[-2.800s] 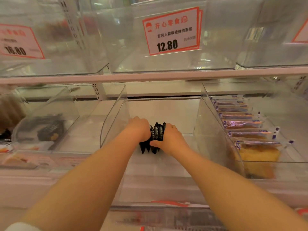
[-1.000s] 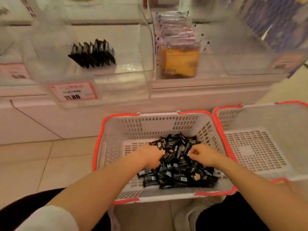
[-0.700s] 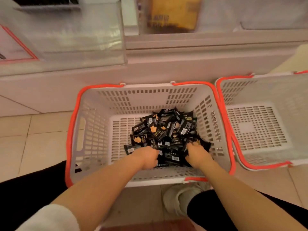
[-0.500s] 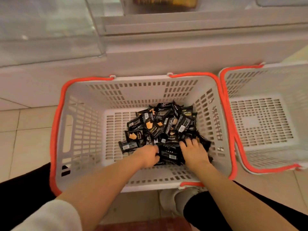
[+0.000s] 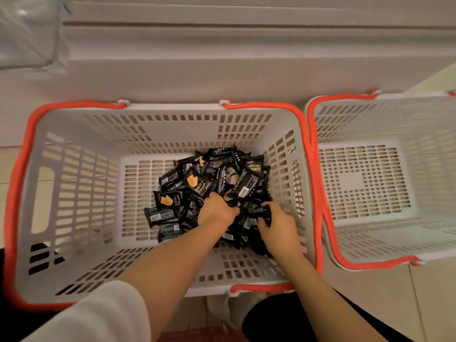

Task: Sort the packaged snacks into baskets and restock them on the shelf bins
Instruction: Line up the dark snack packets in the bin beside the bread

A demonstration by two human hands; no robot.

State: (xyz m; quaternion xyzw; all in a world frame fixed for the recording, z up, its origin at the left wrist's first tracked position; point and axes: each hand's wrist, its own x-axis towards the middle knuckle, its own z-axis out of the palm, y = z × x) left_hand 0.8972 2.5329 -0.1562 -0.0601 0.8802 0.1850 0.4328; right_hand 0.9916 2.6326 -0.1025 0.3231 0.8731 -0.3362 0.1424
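Observation:
A pile of small black snack packets (image 5: 197,186) with orange marks lies in the right half of a white basket (image 5: 81,183) with an orange rim, on the floor. My left hand (image 5: 216,212) is down in the near side of the pile, fingers curled into the packets. My right hand (image 5: 277,224) is beside it on the right, fingers curled round a black packet at the pile's edge. How many packets each hand holds is hidden.
A second white basket (image 5: 370,183) with an orange rim stands right of the first, with nothing in it. The white base of the shelf unit (image 5: 222,65) runs along behind both baskets. A clear bin's corner (image 5: 27,33) shows at top left. My shoe and dark trousers are below.
I turned from the shelf bin, where black packets now stand, down to the basket. Both hands went into the pile and their fingers have curled into the packets.

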